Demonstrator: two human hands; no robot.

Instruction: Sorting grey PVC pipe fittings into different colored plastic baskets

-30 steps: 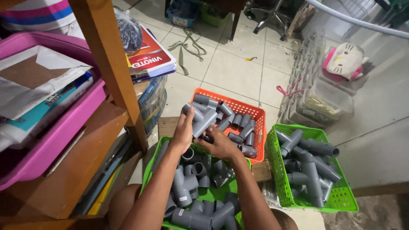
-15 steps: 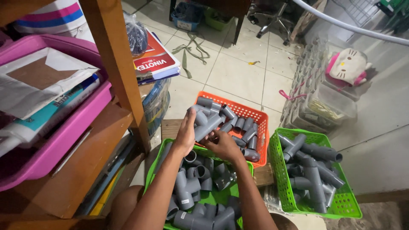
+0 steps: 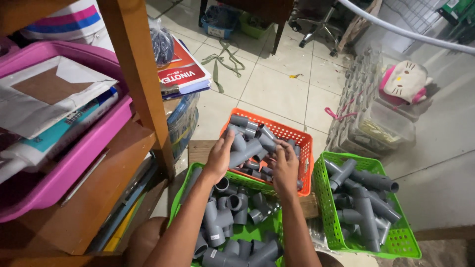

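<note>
Both hands grip one grey pipe fitting point(image 3: 246, 152) above the orange basket point(image 3: 303, 148): left hand point(image 3: 220, 157) fingers wrapped round it, right hand point(image 3: 285, 165) fingers curled at its end. A loose hold could drop it among the fittings just below the fingers, or into the green basket point(image 3: 179, 200) nearer the wrists.

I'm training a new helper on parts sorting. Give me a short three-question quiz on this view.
1. True or false: both hands hold grey pipe fittings over the orange basket.
2. How many green baskets are in view?
3. What lies in the basket on the right? A) bottles B) grey pipe pieces C) books

Key:
1. True: the left hand and right hand grip a grey fitting above it.
2. Two; the near one is under the arms.
3. B
</note>
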